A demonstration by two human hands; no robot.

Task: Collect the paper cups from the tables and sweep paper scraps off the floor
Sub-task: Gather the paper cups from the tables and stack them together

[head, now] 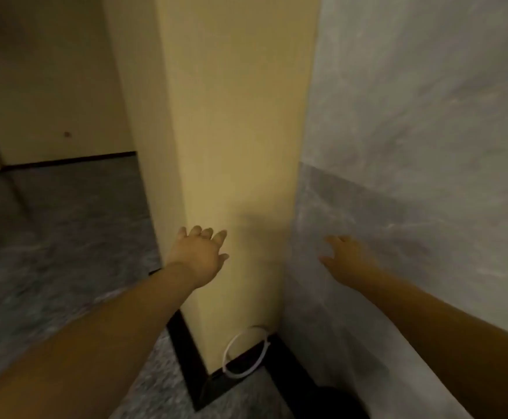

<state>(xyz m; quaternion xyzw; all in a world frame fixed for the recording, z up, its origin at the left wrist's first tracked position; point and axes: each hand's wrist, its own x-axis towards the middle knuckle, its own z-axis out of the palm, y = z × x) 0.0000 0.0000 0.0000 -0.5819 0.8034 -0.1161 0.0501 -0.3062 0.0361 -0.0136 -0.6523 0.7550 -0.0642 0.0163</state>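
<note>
Both hands reach forward with nothing in them — the left hand (199, 255) has its fingers spread and relaxed in front of a yellow pillar (234, 146), and the right hand (345, 257) has loose, slightly blurred fingers in front of a grey marbled wall (413, 146); whether either touches the surface behind it I cannot tell. Low in the corner where pillar and wall meet, a white ring (245, 352) — possibly a cup's rim, too unclear to say — sits against the black skirting (186, 352). Grey speckled floor (65, 237) spreads to the left, toward a second yellow wall. No paper scraps show clearly.
</note>
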